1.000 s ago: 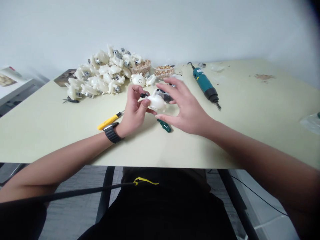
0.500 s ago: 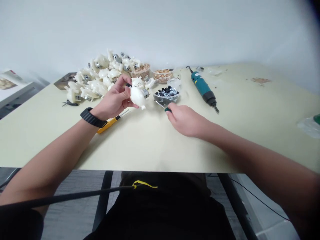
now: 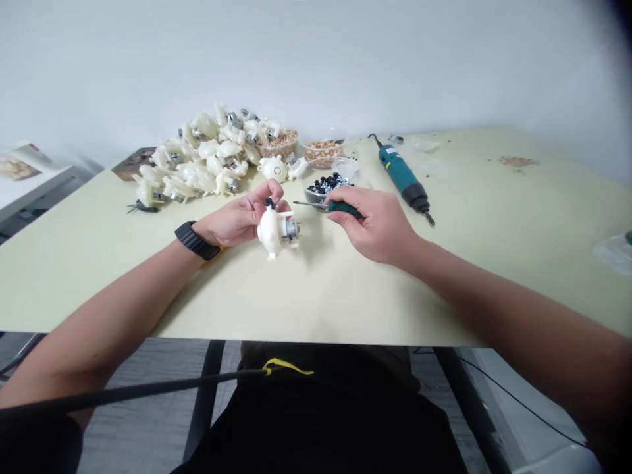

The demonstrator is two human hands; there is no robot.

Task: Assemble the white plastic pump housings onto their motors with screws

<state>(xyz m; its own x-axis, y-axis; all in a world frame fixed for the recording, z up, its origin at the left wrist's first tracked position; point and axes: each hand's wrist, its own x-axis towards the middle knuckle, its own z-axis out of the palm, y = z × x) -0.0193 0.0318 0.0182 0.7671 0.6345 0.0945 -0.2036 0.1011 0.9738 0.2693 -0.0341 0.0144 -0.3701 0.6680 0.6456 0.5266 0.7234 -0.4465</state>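
My left hand [image 3: 247, 214] is closed on a cream-white plastic housing [image 3: 270, 232]. A small silver motor [image 3: 289, 229] sticks out of the housing's right side, and a small black part [image 3: 269, 203] shows at its top near my fingers. In my right hand [image 3: 378, 220] is a screwdriver [image 3: 344, 208] with a dark green handle, its shaft pointing left just above and right of the motor. Behind the screwdriver stands a clear bowl [image 3: 316, 195] of small black and silvery parts. A yellow-handled screwdriver [image 3: 213, 255] lies mostly hidden under my left wrist.
Many similar white housings [image 3: 197, 174] are heaped at the back left, with pliers [image 3: 143, 207] at their near edge. Two tubs of small brownish pieces [image 3: 323, 150] stand behind. A teal electric screwdriver [image 3: 402, 174] lies to the right on the table [image 3: 494, 250].
My right hand has picked up the green screwdriver from the table and brought it to the housing. My left hand moved left, then turned the housing so its motor faces right.
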